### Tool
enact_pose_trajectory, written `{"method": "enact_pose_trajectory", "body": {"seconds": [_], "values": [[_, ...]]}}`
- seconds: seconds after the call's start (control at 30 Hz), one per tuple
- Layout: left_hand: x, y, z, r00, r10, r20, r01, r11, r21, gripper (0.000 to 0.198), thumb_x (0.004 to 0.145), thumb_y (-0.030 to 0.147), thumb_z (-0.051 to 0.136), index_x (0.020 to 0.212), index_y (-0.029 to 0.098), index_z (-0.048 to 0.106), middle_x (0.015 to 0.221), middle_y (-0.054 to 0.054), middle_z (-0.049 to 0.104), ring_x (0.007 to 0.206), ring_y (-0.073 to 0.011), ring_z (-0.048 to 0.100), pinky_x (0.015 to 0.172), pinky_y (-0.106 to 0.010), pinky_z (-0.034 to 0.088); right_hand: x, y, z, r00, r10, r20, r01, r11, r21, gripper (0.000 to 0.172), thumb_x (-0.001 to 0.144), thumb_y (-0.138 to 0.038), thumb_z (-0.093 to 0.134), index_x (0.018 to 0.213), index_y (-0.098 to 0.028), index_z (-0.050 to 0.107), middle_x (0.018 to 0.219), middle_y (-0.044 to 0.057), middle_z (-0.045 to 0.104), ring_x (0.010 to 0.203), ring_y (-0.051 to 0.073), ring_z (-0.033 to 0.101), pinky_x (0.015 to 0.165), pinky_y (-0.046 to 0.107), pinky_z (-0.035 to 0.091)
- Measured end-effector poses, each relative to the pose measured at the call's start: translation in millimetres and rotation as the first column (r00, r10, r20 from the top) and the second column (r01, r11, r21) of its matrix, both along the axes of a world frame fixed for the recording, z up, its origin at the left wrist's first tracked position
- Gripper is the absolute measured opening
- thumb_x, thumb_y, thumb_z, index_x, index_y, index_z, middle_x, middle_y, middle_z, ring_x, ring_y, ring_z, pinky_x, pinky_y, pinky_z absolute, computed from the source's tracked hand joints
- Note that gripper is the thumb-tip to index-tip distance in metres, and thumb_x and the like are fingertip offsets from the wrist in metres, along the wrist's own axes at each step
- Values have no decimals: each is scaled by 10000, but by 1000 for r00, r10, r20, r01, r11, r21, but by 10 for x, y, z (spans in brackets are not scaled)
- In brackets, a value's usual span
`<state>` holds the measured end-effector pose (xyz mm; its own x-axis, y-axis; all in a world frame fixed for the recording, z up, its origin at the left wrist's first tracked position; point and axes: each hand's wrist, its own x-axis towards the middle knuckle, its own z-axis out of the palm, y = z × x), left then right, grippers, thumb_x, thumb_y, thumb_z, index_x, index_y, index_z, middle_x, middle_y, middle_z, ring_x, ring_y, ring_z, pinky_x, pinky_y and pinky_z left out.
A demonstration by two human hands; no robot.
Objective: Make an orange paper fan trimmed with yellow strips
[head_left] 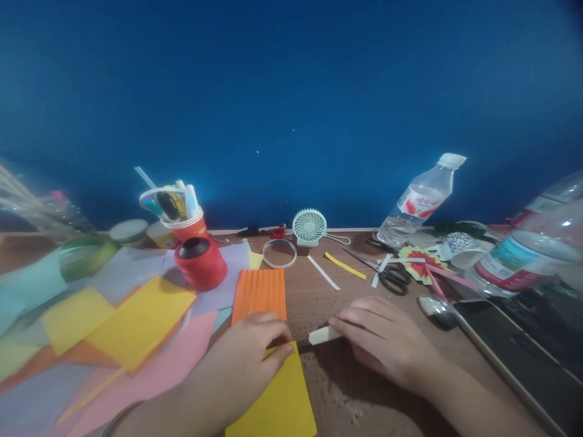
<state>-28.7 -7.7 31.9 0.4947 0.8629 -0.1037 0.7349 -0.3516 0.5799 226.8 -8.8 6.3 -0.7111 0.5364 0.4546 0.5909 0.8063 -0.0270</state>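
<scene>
While the left hand (pixel 246 355) pinches the top edge of the yellow sheet (pixel 277 403) at the lower centre of the frame, the right hand (pixel 385 343) closes its fingers over a white-handled tool (pixel 324 334) just beside that edge. Just above, the orange sheet (pixel 259 294) is already pleated across its face. The yellow one lies flat, so its shaping seems barely begun. Scissors (pixel 392 277) rest untouched right of centre.
</scene>
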Motion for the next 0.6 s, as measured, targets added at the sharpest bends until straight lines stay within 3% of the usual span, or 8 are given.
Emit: {"method": "enact_pose_trajectory", "body": {"seconds": [0.27,0.43,0.6], "values": [[12,7,25,996,72,-44,-82,961,-263,216,754,362,482,707,213,632,633,33,616,575,-132,536,500,-229,332,-12,-23,27,998,41,-43,-39,998,49,283,819,-145,493,1089,-172,572,987,58,647,920,176,553,835,345,444],[-29,26,26,997,78,17,-69,944,-321,204,729,357,499,704,201,628,634,29,603,566,-127,521,494,-228,325,2,-27,1,998,53,-41,-52,998,35,300,812,-151,509,1107,-173,559,993,56,642,913,169,555,830,337,443],[-117,110,212,991,64,114,3,858,-513,204,711,343,541,820,198,634,669,27,604,590,-122,519,519,-214,342,6,-22,-9,997,16,-69,-14,999,33,324,796,-116,490,1108,-177,554,947,56,642,882,165,565,789,323,462]]}}
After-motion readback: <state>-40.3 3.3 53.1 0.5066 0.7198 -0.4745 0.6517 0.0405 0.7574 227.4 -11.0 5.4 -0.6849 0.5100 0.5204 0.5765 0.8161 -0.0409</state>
